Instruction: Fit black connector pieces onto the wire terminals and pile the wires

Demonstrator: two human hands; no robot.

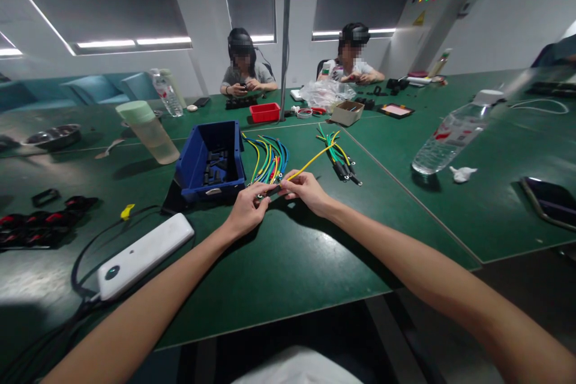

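**Both hands pinched one yellow wire**

The left hand (246, 209) and right hand (306, 189) met fingertip to fingertip, each pinching the yellow wire (310, 163), which ran beyond the right fingers. Coloured wires (268, 161) lay just beyond; a blue bin (191, 163) stood left.

Green worktop (279, 264), seams between panels. On it: blue bin (211, 159) beside loose bundle of coloured wires (269, 160); second wire bunch (337, 156) to right; white power bank (144, 255) near left; lying water bottle (454, 132), phone (549, 201) far right; red tray (264, 112), cardboard box (347, 113) further back.
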